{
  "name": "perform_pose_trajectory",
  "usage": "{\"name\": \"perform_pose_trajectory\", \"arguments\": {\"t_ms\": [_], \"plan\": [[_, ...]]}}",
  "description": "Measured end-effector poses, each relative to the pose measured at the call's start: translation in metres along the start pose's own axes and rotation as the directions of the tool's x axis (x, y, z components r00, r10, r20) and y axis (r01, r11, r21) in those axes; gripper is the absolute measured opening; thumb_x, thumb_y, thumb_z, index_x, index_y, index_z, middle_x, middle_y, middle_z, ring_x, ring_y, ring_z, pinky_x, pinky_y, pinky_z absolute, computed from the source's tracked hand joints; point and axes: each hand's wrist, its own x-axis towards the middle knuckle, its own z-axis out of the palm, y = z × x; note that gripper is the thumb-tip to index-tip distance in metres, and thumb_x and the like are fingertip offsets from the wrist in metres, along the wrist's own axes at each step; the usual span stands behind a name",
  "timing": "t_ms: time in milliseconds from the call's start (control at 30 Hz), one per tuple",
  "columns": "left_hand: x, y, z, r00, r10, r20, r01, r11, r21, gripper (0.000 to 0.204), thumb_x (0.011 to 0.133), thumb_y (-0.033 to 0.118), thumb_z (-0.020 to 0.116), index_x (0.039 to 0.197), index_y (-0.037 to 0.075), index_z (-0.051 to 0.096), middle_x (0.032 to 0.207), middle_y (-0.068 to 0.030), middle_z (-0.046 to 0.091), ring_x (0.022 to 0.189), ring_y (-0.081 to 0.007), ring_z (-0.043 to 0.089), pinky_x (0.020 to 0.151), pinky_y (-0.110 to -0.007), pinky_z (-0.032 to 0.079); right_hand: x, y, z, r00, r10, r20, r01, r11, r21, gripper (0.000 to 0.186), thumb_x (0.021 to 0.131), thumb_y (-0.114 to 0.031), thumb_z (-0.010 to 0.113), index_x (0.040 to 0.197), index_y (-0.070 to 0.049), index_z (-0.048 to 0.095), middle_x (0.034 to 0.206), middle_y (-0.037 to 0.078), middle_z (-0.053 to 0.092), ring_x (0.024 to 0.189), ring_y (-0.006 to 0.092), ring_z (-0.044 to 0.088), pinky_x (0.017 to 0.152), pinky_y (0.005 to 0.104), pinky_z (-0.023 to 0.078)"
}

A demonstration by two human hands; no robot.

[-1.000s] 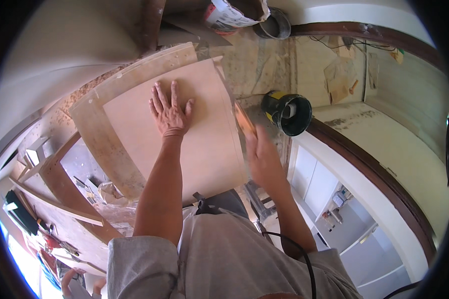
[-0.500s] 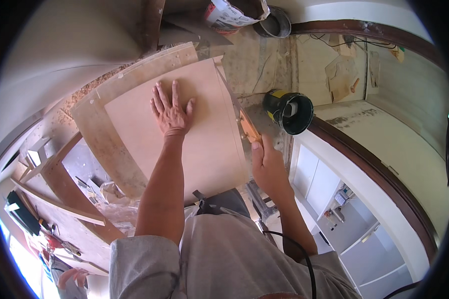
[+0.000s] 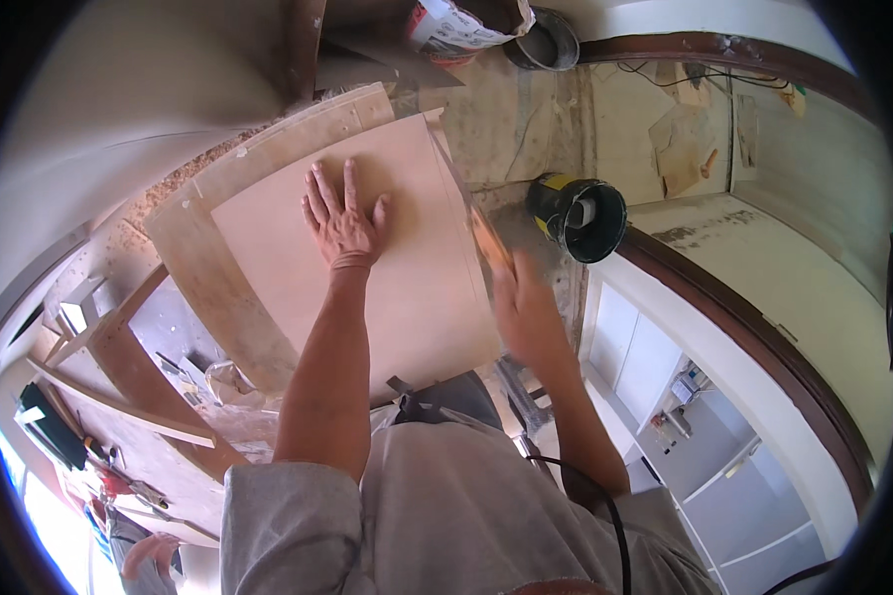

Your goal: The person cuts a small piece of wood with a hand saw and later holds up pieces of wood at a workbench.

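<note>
A smooth tan wooden panel lies in front of me on a larger, stained board. My left hand rests flat on the panel with its fingers spread. At the panel's right edge, my right hand is wrapped round the orange-brown wooden handle of a handsaw. Its thin blade extends from the handle along that edge toward the far right corner. A faint line runs down the panel close to the blade. Motion blurs my right hand and the handle a little.
A black bucket with something pale inside sits right of the saw. Farther off are an open white sack and a dark tub. Wooden frame pieces and tools lie to the left. A black cable hangs by my right arm.
My right hand and the saw have moved slightly away from me along the panel's edge. My left hand keeps its place on the panel.
</note>
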Motion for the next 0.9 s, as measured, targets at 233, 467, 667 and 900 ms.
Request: {"name": "perform_pose_trajectory", "arguments": {"t_ms": [233, 467, 667, 900], "plan": [[0.013, 0.018, -0.003, 1.0, 0.031, 0.0, -0.031, 0.999, -0.009, 0.08, 0.094, 0.061, 0.051, 0.161, 0.028, 0.024, 0.167, -0.0199, 0.015, 0.155, -0.0359, 0.014, 0.123, -0.053, 0.013, 0.123, 0.005, 0.039, 0.983, -0.131, -0.127, 0.129, 0.991, -0.023, 0.03, 0.104, -0.03, 0.048, 0.111, 0.0, 0.051, 0.088, 0.033, 0.065, 0.082, 0.0528, 0.063, 0.069, 0.0594, 0.049], [0.005, 0.0, -0.001, 0.999, 0.023, -0.023, -0.023, 1.0, 0.015, 0.08, 0.094, 0.061, 0.052, 0.161, 0.028, 0.024, 0.167, -0.0196, 0.016, 0.155, -0.0365, 0.015, 0.122, -0.053, 0.014, 0.073, -0.014, 0.016, 0.981, -0.188, -0.049, 0.182, 0.978, -0.1, 0.031, 0.104, -0.029, 0.048, 0.11, 0.001, 0.05, 0.087, 0.032, 0.064, 0.08, 0.0522, 0.063, 0.07, 0.0595, 0.048], [0.001, 0.002, -0.002, 1.0, 0.014, 0.002, -0.014, 1.0, 0.005, 0.08, 0.095, 0.061, 0.051, 0.162, 0.028, 0.024, 0.167, -0.02, 0.016, 0.155, -0.0368, 0.015, 0.122, -0.053, 0.015, -0.009, 0.015, 0.015, 0.998, -0.011, -0.057, 0.007, 0.998, -0.063, 0.03, 0.103, -0.028, 0.05, 0.113, 0.001, 0.049, 0.087, 0.031, 0.064, 0.083, 0.0526, 0.062, 0.071, 0.0595, 0.048], [0.006, 0.009, 0.0, 1.0, 0.01, 0.018, -0.011, 1.0, 0.023, 0.079, 0.094, 0.064, 0.049, 0.161, 0.029, 0.026, 0.168, -0.0184, 0.013, 0.156, -0.0354, 0.011, 0.124, -0.053, 0.013, 0.161, -0.027, 0.049, 0.991, -0.043, -0.13, 0.029, 0.994, -0.11, 0.03, 0.105, -0.029, 0.047, 0.106, 0.0, 0.052, 0.082, 0.03, 0.064, 0.079, 0.0526, 0.062, 0.069, 0.057, 0.05]]}}
